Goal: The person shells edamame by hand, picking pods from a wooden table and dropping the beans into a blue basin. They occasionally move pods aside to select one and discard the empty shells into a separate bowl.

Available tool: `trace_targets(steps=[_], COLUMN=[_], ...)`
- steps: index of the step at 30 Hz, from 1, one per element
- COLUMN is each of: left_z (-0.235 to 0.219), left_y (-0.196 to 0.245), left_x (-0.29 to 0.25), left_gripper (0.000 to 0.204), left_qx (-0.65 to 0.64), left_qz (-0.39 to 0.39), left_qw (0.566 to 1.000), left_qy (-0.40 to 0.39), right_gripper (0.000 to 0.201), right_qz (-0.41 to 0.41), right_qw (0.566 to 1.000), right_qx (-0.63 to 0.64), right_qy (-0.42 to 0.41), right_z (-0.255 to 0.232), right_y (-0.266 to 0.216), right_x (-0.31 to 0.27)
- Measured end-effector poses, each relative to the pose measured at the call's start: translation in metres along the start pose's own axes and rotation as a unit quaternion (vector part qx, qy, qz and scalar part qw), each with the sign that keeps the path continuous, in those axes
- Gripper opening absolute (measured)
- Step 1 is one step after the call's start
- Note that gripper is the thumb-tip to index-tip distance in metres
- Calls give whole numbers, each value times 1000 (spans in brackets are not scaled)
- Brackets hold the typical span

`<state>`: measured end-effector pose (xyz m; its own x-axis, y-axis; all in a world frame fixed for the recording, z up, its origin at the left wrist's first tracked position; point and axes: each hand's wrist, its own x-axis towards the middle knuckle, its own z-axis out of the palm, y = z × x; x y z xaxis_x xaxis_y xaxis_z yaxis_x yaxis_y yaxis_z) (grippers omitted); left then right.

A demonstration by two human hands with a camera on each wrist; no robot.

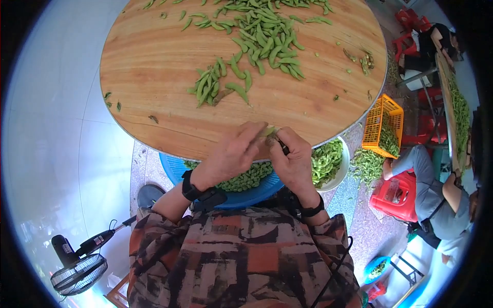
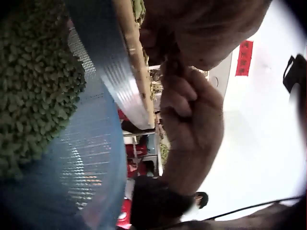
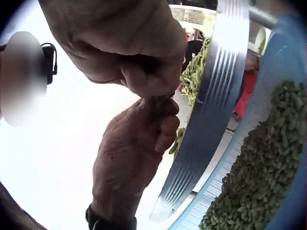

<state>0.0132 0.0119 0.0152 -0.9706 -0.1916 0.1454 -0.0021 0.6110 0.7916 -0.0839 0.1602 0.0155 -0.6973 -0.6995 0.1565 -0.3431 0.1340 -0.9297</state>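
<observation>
Both hands meet just above the table's near edge in the head view. A pale green bean pod (image 1: pixel 269 132) lies between the fingertips of the left hand (image 1: pixel 228 156) and the right hand (image 1: pixel 292 161), and both pinch it. A small dark item (image 1: pixel 283 147) shows at the curled right fingers; what it is I cannot tell. Several loose green pods (image 1: pixel 208 84) lie beyond the hands, with a larger pile (image 1: pixel 267 38) farther back. The wrist views show the left hand (image 2: pixel 206 28) and right hand (image 2: pixel 192 115) close together, hiding the pod.
Below the round wooden table (image 1: pixel 164 102) sits a blue basket (image 1: pixel 172 169) of shelled beans (image 1: pixel 249 179). A white bowl (image 1: pixel 343 174) of pods stands right of it. Farther right are an orange crate (image 1: pixel 371 126), a red stool (image 1: pixel 395 197) and a seated person (image 1: pixel 436 187). A fan (image 1: pixel 79 274) stands lower left.
</observation>
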Motion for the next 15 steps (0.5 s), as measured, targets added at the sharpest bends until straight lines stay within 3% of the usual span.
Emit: trace_targets(steps=[1, 4, 8, 9, 10, 11, 12, 13, 14, 15], left_z=[5, 18, 12, 2, -7, -15, -25, -33, -39, -44], left_y=[3, 6, -6, 3, 8, 7, 4, 1, -2, -5], left_x=[-1, -4, -3, -4, -5, -7, -9, -10, -10, -9], left_gripper=[40, 37, 43, 46, 48, 48, 49, 51, 51, 46], left_qx=[55, 82, 8, -139, -279, -278, -221, -161, -161, -102], left_qz=[38, 4, 59, -80, -215, -215, -132, -47, -48, -32], left_qw=[997, 993, 994, 987, 930, 930, 947, 948, 948, 971], left_qy=[42, 85, 94, -8, -109, -107, -191, -271, -269, -212], right_gripper=[9, 7, 11, 12, 12, 13, 14, 14, 14, 17], right_qz=[-1, -34, -54, -45, -46, -7, 31, 10, -11, 23], right_qw=[1000, 999, 996, 997, 997, 999, 999, 995, 986, 980], right_qx=[0, -13, -46, -37, -36, -33, -29, -83, -136, -149], right_qy=[-1, 39, 58, 57, 57, 24, -10, -54, -98, -132], right_z=[4, 15, 11, 6, -6, -25, -46, -70, -95, -114], right_y=[-1, -5, -7, -5, -3, -1, 0, -1, 0, 3], right_x=[-1, -3, -2, -2, -2, -4, -5, -6, -9, -15])
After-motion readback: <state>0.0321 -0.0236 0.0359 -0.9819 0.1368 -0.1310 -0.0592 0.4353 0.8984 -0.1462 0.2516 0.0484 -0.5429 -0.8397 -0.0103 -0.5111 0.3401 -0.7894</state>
